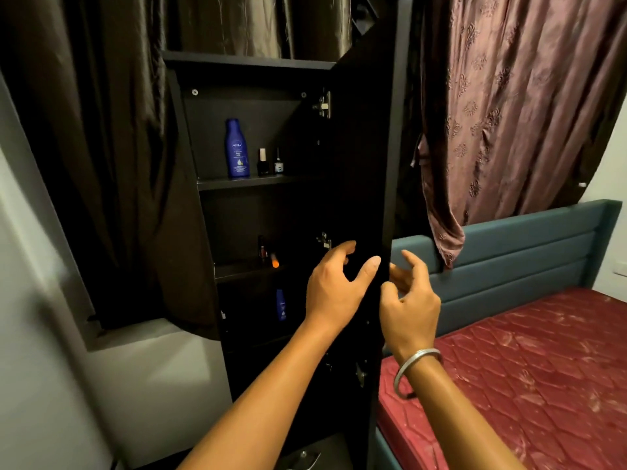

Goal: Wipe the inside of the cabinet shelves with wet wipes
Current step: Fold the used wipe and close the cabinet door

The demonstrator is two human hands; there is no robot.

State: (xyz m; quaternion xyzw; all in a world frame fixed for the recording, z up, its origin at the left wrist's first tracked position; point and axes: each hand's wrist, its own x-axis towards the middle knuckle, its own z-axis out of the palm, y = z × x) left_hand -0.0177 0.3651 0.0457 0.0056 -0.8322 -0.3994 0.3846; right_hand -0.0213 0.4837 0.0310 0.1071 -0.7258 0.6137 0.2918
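Both our hands, left and right, flank the open cabinet door, each grip apart and empty, steadying it to reach shelves beyond.

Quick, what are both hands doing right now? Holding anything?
Left hand: open, fingers loosely spread by the cabinet door, holding nothing.
Right hand: open, fingers loosely curled at the door's edge, holding nothing.
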